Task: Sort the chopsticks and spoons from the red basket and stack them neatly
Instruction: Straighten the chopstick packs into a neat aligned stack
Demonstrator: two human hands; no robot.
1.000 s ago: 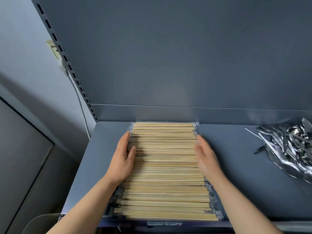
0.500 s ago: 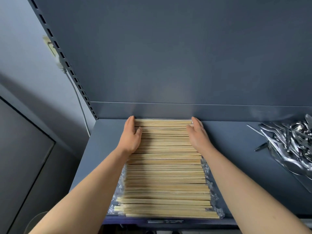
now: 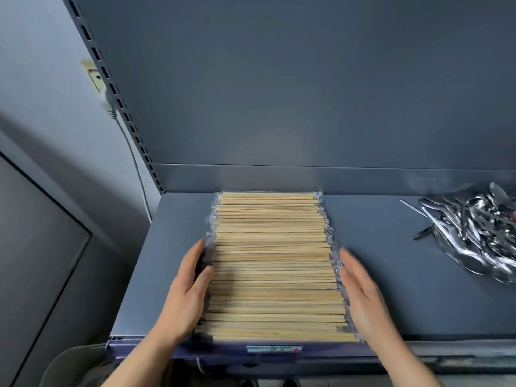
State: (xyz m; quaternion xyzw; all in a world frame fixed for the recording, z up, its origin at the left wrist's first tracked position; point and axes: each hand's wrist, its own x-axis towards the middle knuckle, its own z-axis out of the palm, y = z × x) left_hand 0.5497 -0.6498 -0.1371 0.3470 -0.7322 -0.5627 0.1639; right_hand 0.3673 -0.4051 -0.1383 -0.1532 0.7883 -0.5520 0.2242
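Note:
A wide flat stack of pale wooden chopsticks (image 3: 273,263) in clear plastic wrappers lies crosswise on the grey-blue shelf (image 3: 391,263), running from the back wall to the front edge. My left hand (image 3: 187,294) is flat against the stack's left ends near the front, fingers straight. My right hand (image 3: 363,297) is held flat beside the right ends, at or just off the wrappers. Neither hand holds anything. A loose heap of shiny metal spoons (image 3: 480,233) lies at the shelf's far right. The red basket is out of view.
The shelf's upright back panel (image 3: 279,93) rises right behind the stack. A slotted upright (image 3: 122,107) and a white cable from a wall socket (image 3: 95,76) run down on the left. A label strip (image 3: 275,349) marks the front edge. A pale rounded object (image 3: 72,367) sits below left.
Both hands slid from the stack's middle to its far end, then back toward the front edge. The chopstick ends look more even on both sides. The spoons have not moved.

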